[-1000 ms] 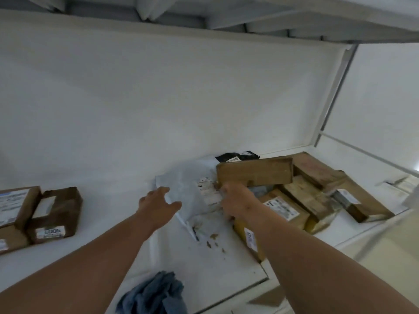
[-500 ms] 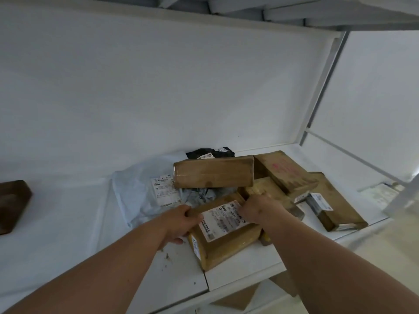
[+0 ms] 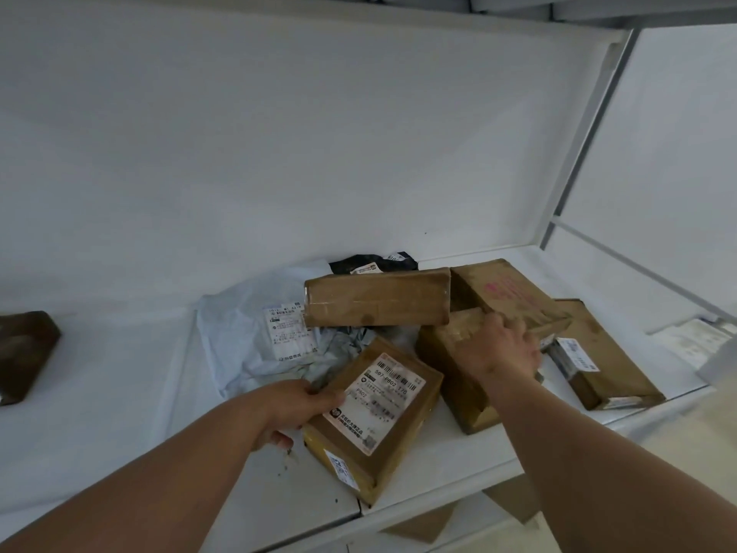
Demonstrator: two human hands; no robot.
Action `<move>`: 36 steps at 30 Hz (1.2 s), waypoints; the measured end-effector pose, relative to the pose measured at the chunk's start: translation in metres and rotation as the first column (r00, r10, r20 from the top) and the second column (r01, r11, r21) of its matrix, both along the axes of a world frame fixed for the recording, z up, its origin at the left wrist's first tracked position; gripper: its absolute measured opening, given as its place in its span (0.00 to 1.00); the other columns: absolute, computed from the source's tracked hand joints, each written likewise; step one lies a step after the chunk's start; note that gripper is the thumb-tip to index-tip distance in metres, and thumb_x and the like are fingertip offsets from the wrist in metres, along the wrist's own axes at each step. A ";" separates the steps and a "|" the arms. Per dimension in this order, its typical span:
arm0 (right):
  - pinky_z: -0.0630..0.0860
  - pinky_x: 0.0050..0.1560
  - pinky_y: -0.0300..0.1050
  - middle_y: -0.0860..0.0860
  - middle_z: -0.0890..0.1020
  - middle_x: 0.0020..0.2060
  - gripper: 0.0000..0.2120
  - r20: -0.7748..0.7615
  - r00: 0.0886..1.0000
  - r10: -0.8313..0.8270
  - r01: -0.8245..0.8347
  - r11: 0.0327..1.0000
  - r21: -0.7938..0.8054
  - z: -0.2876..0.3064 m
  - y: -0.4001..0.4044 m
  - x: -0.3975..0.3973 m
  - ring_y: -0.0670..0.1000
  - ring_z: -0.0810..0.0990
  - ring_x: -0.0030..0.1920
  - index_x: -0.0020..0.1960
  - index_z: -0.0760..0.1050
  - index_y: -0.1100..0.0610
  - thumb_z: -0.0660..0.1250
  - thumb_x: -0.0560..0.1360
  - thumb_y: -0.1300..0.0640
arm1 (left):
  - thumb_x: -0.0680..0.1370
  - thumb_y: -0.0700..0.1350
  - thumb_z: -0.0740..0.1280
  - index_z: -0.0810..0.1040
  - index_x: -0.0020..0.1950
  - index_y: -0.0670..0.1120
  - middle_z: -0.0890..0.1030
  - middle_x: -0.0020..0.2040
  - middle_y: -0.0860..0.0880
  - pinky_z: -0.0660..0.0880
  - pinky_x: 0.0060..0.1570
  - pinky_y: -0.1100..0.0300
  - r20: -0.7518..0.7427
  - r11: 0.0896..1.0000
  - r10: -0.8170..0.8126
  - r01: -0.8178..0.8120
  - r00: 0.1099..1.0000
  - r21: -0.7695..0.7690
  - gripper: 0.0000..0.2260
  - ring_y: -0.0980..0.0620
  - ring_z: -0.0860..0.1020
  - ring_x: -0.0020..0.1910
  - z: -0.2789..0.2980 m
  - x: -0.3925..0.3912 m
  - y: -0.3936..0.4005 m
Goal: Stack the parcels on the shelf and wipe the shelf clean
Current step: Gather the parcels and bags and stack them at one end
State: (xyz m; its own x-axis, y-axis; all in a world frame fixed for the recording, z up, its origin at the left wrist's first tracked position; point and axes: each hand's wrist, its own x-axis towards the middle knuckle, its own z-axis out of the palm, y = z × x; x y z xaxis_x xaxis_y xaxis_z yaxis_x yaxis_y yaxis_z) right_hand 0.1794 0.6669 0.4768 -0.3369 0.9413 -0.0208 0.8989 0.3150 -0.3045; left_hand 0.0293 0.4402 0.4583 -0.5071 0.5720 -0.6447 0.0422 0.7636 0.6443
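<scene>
A brown box with a white label [image 3: 375,417] lies near the front edge of the white shelf [image 3: 119,393]. My left hand [image 3: 297,405] grips its left corner. My right hand [image 3: 498,353] reaches over a second brown box [image 3: 450,357] to its right, fingers curled on that box's far top edge. Behind them a long taped box [image 3: 377,299] rests on a crumpled white mailer bag [image 3: 255,341]. A box with pink writing [image 3: 502,293] and a flat box with a label [image 3: 598,361] lie at the right. A black bag [image 3: 373,263] sits by the back wall.
Another dark brown box [image 3: 24,353] sits at the far left of the shelf. Small brown crumbs [image 3: 289,459] dot the shelf by my left hand. A grey upright post [image 3: 590,129] marks the right end, with a white packet [image 3: 686,345] beyond it. Cardboard [image 3: 422,524] shows below the shelf.
The view swung right, and the left boxes and blue cloth left the frame. My left hand took hold of the labelled box. My right hand moved from that box to the one beside it.
</scene>
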 end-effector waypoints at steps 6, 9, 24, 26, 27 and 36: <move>0.58 0.73 0.65 0.59 0.50 0.78 0.50 0.057 0.998 0.034 -0.007 0.903 -0.429 -0.015 0.026 0.030 0.66 0.49 0.76 0.79 0.49 0.47 0.72 0.66 0.34 | 0.64 0.61 0.76 0.79 0.53 0.52 0.84 0.52 0.49 0.76 0.56 0.50 0.180 0.997 0.073 -0.066 0.981 -0.049 0.22 0.49 0.80 0.55 -0.006 0.003 0.011; 0.59 0.72 0.62 0.58 0.47 0.77 0.56 0.143 0.980 0.139 -0.062 0.894 -0.443 -0.012 0.025 0.036 0.66 0.47 0.76 0.78 0.44 0.47 0.77 0.64 0.39 | 0.60 0.57 0.79 0.81 0.55 0.47 0.86 0.48 0.47 0.78 0.46 0.56 0.249 0.994 0.095 -0.078 0.964 -0.079 0.27 0.48 0.82 0.50 -0.005 0.007 0.020; 0.65 0.70 0.62 0.59 0.54 0.73 0.51 0.003 1.000 0.008 -0.006 0.873 -0.487 -0.010 0.006 0.031 0.65 0.56 0.72 0.75 0.56 0.48 0.76 0.60 0.35 | 0.57 0.60 0.79 0.79 0.58 0.48 0.84 0.52 0.40 0.72 0.59 0.41 0.457 0.963 0.225 -0.267 0.861 0.028 0.33 0.38 0.80 0.54 0.012 0.025 0.014; 0.67 0.70 0.61 0.59 0.54 0.73 0.56 -0.035 0.999 -0.026 0.003 0.843 -0.537 -0.009 0.007 0.029 0.65 0.59 0.71 0.75 0.56 0.48 0.76 0.55 0.33 | 0.62 0.60 0.77 0.79 0.58 0.47 0.84 0.52 0.37 0.69 0.59 0.31 0.509 0.957 0.229 -0.288 0.830 0.040 0.29 0.34 0.79 0.54 0.020 0.025 0.010; 0.69 0.68 0.61 0.58 0.56 0.72 0.59 -0.047 0.998 -0.041 0.008 0.825 -0.565 -0.006 0.007 0.030 0.64 0.62 0.70 0.75 0.56 0.48 0.75 0.50 0.32 | 0.63 0.60 0.76 0.78 0.59 0.47 0.83 0.52 0.37 0.68 0.59 0.30 0.528 0.955 0.227 -0.293 0.818 0.044 0.29 0.33 0.79 0.54 0.023 0.024 0.007; 0.76 0.50 0.48 0.59 0.82 0.51 0.30 -0.314 0.910 -0.272 -0.126 0.541 -0.832 0.028 -0.036 0.046 0.57 0.81 0.49 0.59 0.76 0.55 0.77 0.63 0.42 | 0.51 0.55 0.82 0.77 0.62 0.47 0.82 0.56 0.36 0.69 0.58 0.31 0.536 0.930 0.215 -0.338 0.816 0.143 0.41 0.32 0.79 0.55 0.047 -0.017 -0.070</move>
